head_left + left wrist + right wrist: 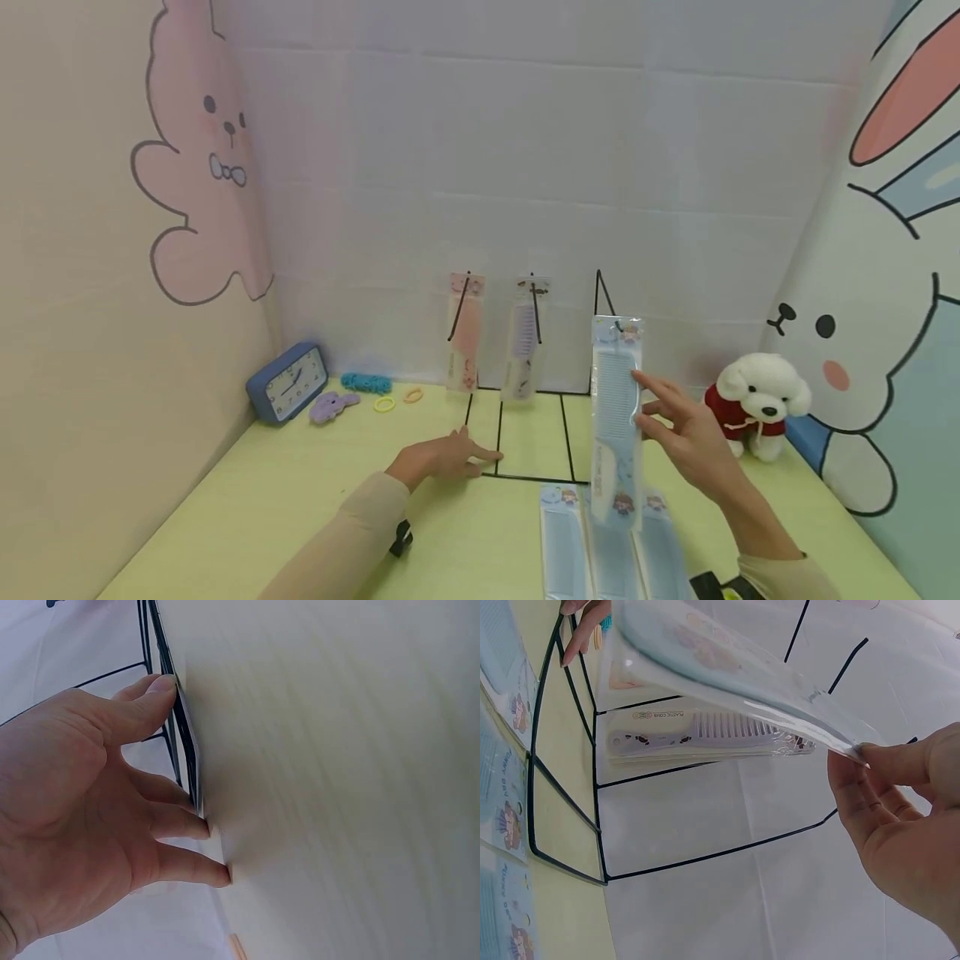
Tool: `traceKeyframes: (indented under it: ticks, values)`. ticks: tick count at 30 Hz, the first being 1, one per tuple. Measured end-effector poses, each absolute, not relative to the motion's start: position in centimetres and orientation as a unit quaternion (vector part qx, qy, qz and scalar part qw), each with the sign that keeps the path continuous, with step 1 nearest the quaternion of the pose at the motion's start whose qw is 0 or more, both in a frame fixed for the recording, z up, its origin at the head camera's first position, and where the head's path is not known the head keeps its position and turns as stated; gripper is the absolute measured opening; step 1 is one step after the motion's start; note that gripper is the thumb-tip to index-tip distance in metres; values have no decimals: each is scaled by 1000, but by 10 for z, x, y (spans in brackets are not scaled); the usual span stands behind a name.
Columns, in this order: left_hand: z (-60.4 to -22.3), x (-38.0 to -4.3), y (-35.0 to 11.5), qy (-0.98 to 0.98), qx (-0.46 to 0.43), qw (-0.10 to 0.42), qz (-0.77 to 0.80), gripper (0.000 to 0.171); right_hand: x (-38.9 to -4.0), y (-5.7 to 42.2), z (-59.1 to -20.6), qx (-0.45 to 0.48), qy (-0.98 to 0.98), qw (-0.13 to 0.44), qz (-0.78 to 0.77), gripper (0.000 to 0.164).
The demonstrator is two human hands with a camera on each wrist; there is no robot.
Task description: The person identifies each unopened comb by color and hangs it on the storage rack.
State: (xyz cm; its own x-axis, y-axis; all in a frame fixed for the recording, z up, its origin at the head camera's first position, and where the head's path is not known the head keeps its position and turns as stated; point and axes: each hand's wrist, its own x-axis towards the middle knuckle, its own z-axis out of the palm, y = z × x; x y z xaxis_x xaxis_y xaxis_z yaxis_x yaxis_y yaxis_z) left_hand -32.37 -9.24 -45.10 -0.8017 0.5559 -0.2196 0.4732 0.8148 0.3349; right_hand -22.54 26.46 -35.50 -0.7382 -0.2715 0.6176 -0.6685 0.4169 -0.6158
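Observation:
My right hand pinches the edge of a packaged light-blue comb, held upright at the right of a black wire rack. A rack hook's tip overlaps the top of its package in the head view. On the rack's other hooks hang a packaged pink comb and a packaged purple comb. My left hand rests low at the rack's left base. In the left wrist view its thumb touches the base wire, with the fingers extended down to the table.
Several packaged blue combs lie side by side at the front. At back left are a blue clock, a purple plush clip, a teal coil and hair ties. A white toy dog sits at right.

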Motion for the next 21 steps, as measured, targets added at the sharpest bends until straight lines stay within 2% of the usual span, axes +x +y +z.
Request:
traceKeyframes:
  ticks: [12,21]
  values:
    - [-452,-324,-94,939,275,154,137,43,-268,264,-351,249,-831,192,458,59]
    - [-452,-324,-94,939,276,154,138,44,-305,263,-350,206,-842,157,474,69]
